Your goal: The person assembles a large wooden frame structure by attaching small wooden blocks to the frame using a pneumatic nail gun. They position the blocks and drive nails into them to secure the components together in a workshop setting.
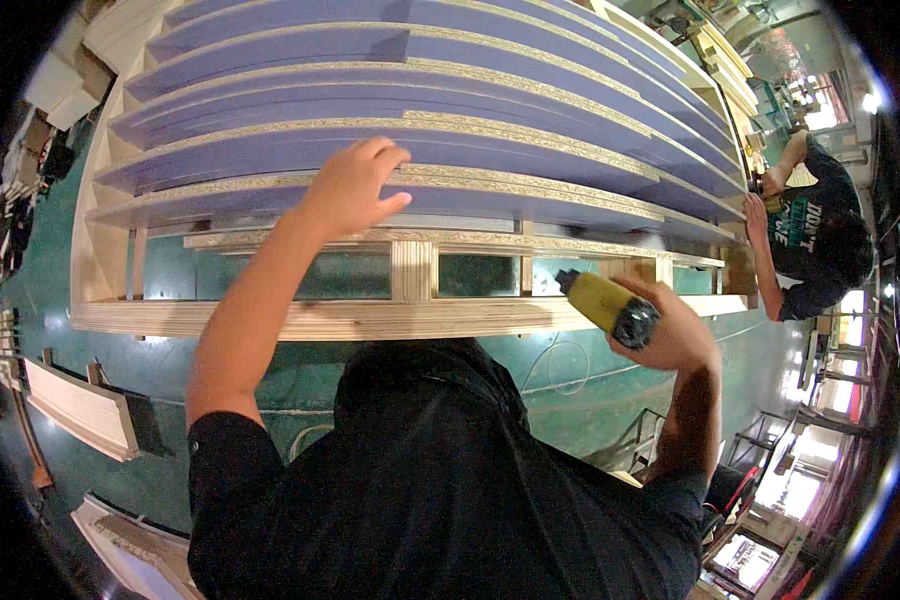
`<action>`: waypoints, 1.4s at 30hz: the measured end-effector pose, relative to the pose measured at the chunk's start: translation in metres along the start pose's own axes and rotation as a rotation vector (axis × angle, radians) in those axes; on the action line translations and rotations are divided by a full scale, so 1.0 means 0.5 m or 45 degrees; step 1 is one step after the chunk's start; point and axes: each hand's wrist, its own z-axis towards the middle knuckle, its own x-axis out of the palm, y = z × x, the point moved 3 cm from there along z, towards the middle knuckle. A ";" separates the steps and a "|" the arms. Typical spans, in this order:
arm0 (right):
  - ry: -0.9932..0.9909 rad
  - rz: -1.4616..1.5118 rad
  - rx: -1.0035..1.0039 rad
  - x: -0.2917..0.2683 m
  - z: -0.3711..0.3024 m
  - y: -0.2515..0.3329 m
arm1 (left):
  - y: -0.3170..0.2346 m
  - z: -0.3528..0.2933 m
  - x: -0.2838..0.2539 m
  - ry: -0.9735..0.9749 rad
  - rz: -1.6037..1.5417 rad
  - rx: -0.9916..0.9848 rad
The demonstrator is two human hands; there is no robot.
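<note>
A large pale wooden frame (370,319) lies in front of me, with several blue-purple boards (270,148) set in it in rows, their raw chipboard edges facing up. Over the rows nearest me is my left hand (358,190), thumb apart from loosely bent fingers, with nothing visible in it. Whether its fingertips touch a board edge I cannot tell. My right hand (660,330) grips a yellow and black power drill (607,305), its nose pointing left above the frame's near rail. Below the last board, a short wooden block (411,270) joins the near rail to a chipboard strip.
At the frame's right end a co-worker (820,230) in a dark shirt leans in, hands by its edge. A pale panel (82,408) lies on the green floor (450,380) at left. Stacked boards (725,65) stand at far right. A thin cable loops on the floor.
</note>
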 end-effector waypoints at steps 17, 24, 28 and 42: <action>0.577 0.071 0.040 0.055 0.477 0.069 | 0.053 0.056 0.057 0.452 0.055 -0.129; 0.594 0.020 0.029 0.051 0.504 0.098 | 0.053 0.062 0.047 0.507 0.097 -0.186; 0.657 0.016 0.066 0.050 0.514 0.111 | 0.055 0.061 0.047 0.504 0.091 -0.191; 0.556 0.058 -0.111 0.050 0.502 0.083 | 0.056 0.071 0.049 0.548 0.106 -0.172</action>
